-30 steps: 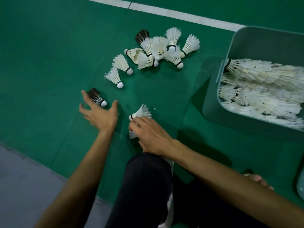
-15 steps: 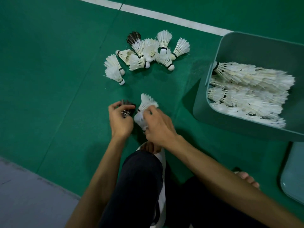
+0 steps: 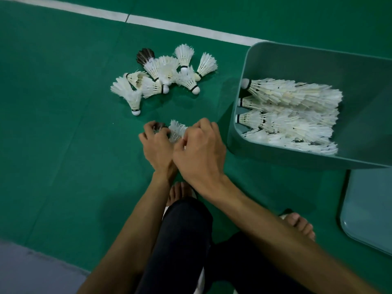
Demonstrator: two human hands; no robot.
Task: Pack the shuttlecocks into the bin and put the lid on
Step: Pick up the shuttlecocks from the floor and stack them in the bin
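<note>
Several loose white shuttlecocks lie in a heap on the green floor, one dark-feathered among them. My left hand grips a dark-feathered shuttlecock, mostly hidden by its fingers. Right beside it my right hand holds white shuttlecocks, the feathers poking out between both hands. The grey-green bin stands to the right, with rows of stacked white shuttlecocks inside. Its lid lies on the floor at the right edge.
A white court line crosses the floor behind the heap. Grey flooring begins at the bottom left. My knee in dark trousers and bare feet are below the hands.
My left hand picked the dark shuttlecock off the floor and brought it to my right hand's white shuttlecocks. Both hands now sit together, closer to the bin.
</note>
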